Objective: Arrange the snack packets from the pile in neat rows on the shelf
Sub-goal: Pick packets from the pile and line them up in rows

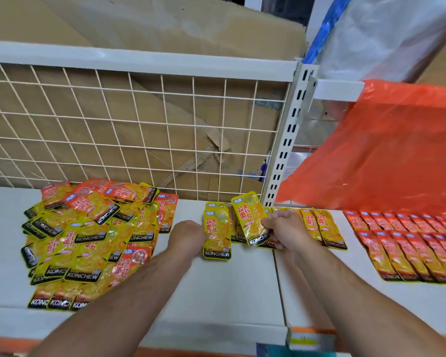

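Pinching a yellow packet (250,217) by its lower right corner, my right hand (286,228) holds it tilted, top leaning left, just above the near end of the row. Thumb and curled fingers close on the foil; the printed face is toward me.

My left hand (188,237) sits beside it, knuckles up, touching the left edge of a second yellow packet (216,235) that lies flat and upright on the shelf (229,284). The fingers are tucked out of sight under the hand, so I cannot tell whether they grip that packet or only press against it.

Behind and to the right of my right hand, a row of yellow packets (322,228) runs along near the back edge of the shelf, each one overlapping its neighbour.

Further toward the right end of the shelf, red packets (410,248) lie in two overlapping rows, one behind the other.

On the left part of the shelf sits the pile (88,233), a loose heap of yellow and red packets lying at all angles, reaching from near the back edge almost to the front edge.

Along the back edge a white wire grid (139,124) stands upright, with flattened cardboard (165,29) behind it. A slotted post (289,140) rises where the grid ends, and a red plastic bag (384,155) hangs over the right end, above the red rows.
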The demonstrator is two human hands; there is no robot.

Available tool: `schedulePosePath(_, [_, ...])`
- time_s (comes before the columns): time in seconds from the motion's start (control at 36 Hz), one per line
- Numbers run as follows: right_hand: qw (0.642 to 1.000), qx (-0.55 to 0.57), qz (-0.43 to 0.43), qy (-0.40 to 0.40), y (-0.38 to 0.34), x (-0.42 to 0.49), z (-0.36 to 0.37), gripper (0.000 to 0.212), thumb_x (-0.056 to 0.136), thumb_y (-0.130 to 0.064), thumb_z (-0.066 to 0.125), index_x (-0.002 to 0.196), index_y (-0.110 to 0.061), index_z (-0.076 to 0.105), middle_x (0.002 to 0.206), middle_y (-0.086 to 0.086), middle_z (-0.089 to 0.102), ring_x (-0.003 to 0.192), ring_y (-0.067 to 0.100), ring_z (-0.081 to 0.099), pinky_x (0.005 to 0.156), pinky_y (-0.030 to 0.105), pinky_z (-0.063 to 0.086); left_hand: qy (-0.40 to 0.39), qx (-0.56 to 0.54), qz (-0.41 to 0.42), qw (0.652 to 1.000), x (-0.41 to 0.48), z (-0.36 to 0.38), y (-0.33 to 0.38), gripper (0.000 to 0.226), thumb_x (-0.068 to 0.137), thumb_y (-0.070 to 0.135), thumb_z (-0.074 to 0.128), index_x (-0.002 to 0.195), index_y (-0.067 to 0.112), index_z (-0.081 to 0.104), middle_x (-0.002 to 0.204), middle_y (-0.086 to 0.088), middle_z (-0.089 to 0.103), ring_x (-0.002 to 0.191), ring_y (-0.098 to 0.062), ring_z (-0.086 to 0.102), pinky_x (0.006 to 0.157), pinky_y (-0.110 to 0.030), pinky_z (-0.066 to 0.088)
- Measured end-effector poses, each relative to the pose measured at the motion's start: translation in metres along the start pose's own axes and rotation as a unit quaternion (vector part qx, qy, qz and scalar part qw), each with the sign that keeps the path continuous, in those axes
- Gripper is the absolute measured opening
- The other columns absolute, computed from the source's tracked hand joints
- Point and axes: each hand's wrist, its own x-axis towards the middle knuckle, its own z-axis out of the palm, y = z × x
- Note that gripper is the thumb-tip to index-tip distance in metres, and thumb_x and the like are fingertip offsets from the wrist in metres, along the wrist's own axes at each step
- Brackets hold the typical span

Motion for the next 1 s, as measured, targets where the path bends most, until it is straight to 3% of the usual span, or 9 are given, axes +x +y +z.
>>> schedulePosePath(0.11, [1.000, -0.001, 0.001, -0.003, 0.011, 0.000, -0.005, 0.026, 0.084, -0.004, 0.066, 0.071, -0.017, 0.047, 0.062, 0.005, 0.046, 0.045, 0.017, 0.032, 0.043, 0.021, 0.019, 0.034, 0.091, 0.021, 0.995, 0.004, 0.003, -0.004, 0.021, 0.087, 0.011, 0.055, 0.098, -0.001, 0.069, 0.102, -0.015, 0.070, 0.095, -0.031, 0.066, 0.070, -0.027, 0.050])
schedulePosePath(0.19, [1.000, 0.000, 0.004, -0.005, 0.016, 0.000, -0.006, 0.029, 0.080, -0.005, 0.071, 0.068, -0.017, 0.048, 0.065, 0.009, 0.049, 0.049, 0.018, 0.037, 0.050, 0.028, 0.025, 0.061, 0.168, 0.038, 0.983, 0.002, 0.004, -0.004, 0.017, 0.084, 0.010, 0.051, 0.088, 0.001, 0.066, 0.100, -0.015, 0.068, 0.095, -0.032, 0.064, 0.065, -0.027, 0.040])
schedulePosePath(0.25, [1.000, 0.002, 0.006, -0.011, 0.018, 0.000, -0.006, 0.025, 0.080, -0.006, 0.071, 0.071, -0.016, 0.050, 0.067, 0.011, 0.048, 0.050, 0.018, 0.036, 0.050, 0.028, 0.026, 0.072, 0.174, 0.044, 0.981, 0.001, 0.006, -0.004, 0.013, 0.083, 0.009, 0.051, 0.083, 0.003, 0.062, 0.098, -0.014, 0.067, 0.093, -0.032, 0.063, 0.065, -0.028, 0.040])
schedulePosePath(0.42, [1.000, 0.018, 0.014, -0.019, 0.026, -0.005, -0.003, 0.017, 0.081, -0.003, 0.071, 0.081, -0.010, 0.055, 0.069, 0.011, 0.048, 0.047, 0.017, 0.033, 0.048, 0.027, 0.024, 0.074, 0.177, 0.053, 0.980, 0.004, 0.012, -0.010, 0.019, 0.080, 0.019, 0.060, 0.093, 0.006, 0.064, 0.097, -0.008, 0.068, 0.091, -0.028, 0.064, 0.065, -0.027, 0.043])
schedulePosePath(0.58, [0.999, -0.012, 0.037, -0.030, 0.031, -0.011, 0.006, 0.013, 0.084, -0.006, 0.069, 0.084, -0.010, 0.057, 0.059, 0.004, 0.048, 0.043, 0.015, 0.036, 0.037, 0.018, 0.023, 0.082, 0.186, 0.065, 0.977, 0.008, 0.011, -0.011, 0.015, 0.079, 0.021, 0.060, 0.087, 0.009, 0.062, 0.092, -0.006, 0.067, 0.079, -0.024, 0.058, 0.061, -0.026, 0.040])
schedulePosePath(0.78, [0.997, -0.012, 0.061, -0.042, 0.023, -0.024, 0.026, 0.017, 0.087, -0.005, 0.064, 0.077, -0.009, 0.051, 0.052, 0.008, 0.040, 0.034, 0.016, 0.031, 0.035, 0.017, 0.022, 0.065, 0.232, 0.098, 0.966, 0.013, 0.007, -0.015, 0.022, 0.083, 0.033, 0.061, 0.081, 0.012, 0.057, 0.080, -0.001, 0.058, 0.075, -0.022, 0.054, 0.058, -0.026, 0.037])
schedulePosePath(1.0, [0.992, -0.110, 0.044, -0.038, 0.018, -0.027, 0.041, 0.023, 0.084, -0.005, 0.060, 0.062, -0.007, 0.054, 0.048, 0.013, 0.050, 0.031, 0.019, 0.039, 0.038, 0.019, 0.029, 0.056, 0.235, 0.107, 0.965, 0.018, 0.005, -0.018, 0.018, 0.082, 0.027, 0.059, 0.073, 0.014, 0.052, 0.079, -0.003, 0.058, 0.073, -0.022, 0.055, 0.057, -0.025, 0.038])
